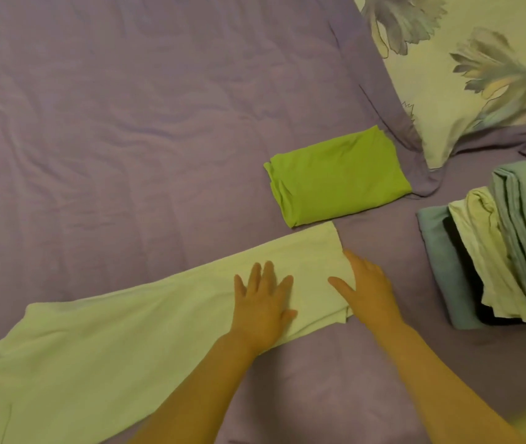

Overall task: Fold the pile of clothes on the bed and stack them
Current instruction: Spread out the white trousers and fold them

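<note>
Purple bed (127,123); both hands flat at pale garment (111,341) edge

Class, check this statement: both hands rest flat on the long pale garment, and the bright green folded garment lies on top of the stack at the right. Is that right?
Not quite. The left hand and right hand do rest on the pale garment, but the head view shows the green folded garment lying alone on the purple sheet, apart from the stack.

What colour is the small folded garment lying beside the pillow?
Bright lime green: the folded lime-green garment, clearest in the head view.
</note>
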Motion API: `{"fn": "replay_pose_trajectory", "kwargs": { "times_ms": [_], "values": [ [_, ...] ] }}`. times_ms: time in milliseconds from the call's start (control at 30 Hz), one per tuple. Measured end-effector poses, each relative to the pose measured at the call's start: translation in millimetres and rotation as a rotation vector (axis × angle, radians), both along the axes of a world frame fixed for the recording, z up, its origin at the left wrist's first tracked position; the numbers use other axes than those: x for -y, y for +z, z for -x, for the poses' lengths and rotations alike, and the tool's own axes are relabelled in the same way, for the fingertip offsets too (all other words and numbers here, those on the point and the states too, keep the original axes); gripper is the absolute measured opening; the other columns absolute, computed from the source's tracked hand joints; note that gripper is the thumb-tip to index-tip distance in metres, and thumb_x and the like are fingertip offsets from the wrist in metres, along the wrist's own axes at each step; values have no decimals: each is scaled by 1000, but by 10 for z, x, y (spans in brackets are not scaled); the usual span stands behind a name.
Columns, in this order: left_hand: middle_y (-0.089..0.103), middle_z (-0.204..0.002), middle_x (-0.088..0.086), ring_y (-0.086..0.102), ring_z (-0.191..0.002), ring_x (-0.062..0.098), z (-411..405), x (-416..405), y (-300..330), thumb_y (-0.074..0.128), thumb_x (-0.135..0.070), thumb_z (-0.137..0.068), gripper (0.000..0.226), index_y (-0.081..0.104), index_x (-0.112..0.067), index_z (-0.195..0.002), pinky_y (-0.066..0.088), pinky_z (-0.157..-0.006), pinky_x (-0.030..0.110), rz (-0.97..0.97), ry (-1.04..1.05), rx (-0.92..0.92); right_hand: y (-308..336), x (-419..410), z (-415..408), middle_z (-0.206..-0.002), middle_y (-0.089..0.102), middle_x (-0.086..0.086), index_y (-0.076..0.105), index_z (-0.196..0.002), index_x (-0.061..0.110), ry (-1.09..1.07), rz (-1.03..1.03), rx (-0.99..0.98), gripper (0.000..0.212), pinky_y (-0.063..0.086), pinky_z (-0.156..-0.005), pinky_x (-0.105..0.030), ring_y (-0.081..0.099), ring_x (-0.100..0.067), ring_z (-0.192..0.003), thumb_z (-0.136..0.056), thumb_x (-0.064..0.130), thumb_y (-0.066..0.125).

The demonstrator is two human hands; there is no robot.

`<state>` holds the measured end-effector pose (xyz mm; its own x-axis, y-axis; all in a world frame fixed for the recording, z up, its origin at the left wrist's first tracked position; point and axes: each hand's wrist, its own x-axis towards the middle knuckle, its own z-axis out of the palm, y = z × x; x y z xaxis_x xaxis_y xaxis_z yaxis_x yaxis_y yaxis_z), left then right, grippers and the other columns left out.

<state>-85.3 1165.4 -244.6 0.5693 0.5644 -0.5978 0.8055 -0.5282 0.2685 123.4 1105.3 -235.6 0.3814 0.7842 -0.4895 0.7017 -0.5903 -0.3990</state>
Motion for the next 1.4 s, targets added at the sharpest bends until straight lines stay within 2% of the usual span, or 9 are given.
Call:
{"fn": "replay_pose_trajectory", "kwargs": {
  "times_ms": [200,400,567,767,900,1000,1167,1267,1400],
  "values": [
    [36,-149,-4,31,-136,19,-285,-132,149,41,-53,-95,58,32,-27,-146,20,-114,36,-58,252,281,105,85,2,-114,62,-3,58,-123,16,-462,-273,-267,36,50,-84,-30,57,-20,-106,-88,19,66],
    [27,-155,-4,25,-140,15,-419,-69,514,54,-68,-80,81,28,-31,-148,21,-112,28,116,156,402,492,-203,40,-94,68,8,66,-94,29,-684,-453,-690,20,48,-69,-11,62,-2,-85,-87,10,66],
    [68,-107,1,62,-98,21,-398,-240,849,56,-23,-94,23,66,-19,-114,39,-74,20,-47,469,574,884,-511,97,-85,71,4,69,-99,18,-597,-437,-931,16,53,-65,-17,66,-3,-74,-92,9,58],
    [57,-69,-6,51,-66,10,-244,-729,1345,56,-27,-94,20,64,-17,-79,40,-61,25,140,613,654,1048,-531,51,-118,47,-1,50,-128,27,-214,-362,-660,51,43,-88,-21,51,-11,-106,-85,5,67],
    [52,-58,-14,46,-56,2,-173,-758,1632,58,-29,-93,26,62,-22,-69,38,-56,23,180,581,705,1087,-550,87,-90,57,-8,67,-111,15,-135,-388,-269,23,49,-74,-37,56,-24,-83,-89,21,63],
    [47,-52,-18,41,-50,-2,-178,-590,1710,58,-29,-94,34,60,-31,-60,34,-51,14,312,581,761,1155,-563,99,-77,65,-5,66,-106,7,-396,-386,-704,17,51,-52,-28,63,-16,-64,-95,15,56],
    [32,-56,-14,28,-53,5,-231,-263,1499,59,-41,-90,39,44,-26,-58,24,-49,17,462,577,769,1115,-465,4,-102,72,-7,72,-96,14,-615,-314,-1214,17,57,-64,-32,68,-19,-94,-85,16,60],
    [27,-55,-13,23,-53,5,-302,-90,1297,58,-51,-86,48,33,-28,-53,21,-50,19,490,561,759,1023,-386,-128,-104,73,-2,75,-92,18,-580,-255,-1276,38,57,-67,-31,69,-14,-95,-64,44,71],
    [27,-51,-12,23,-50,6,-418,47,1062,51,-64,-78,49,31,-26,-54,21,-48,17,495,595,707,819,-340,-268,-108,71,-5,70,-101,19,-489,-160,-1147,21,56,-65,-27,69,-15,-94,-81,24,69]
  ]
}}
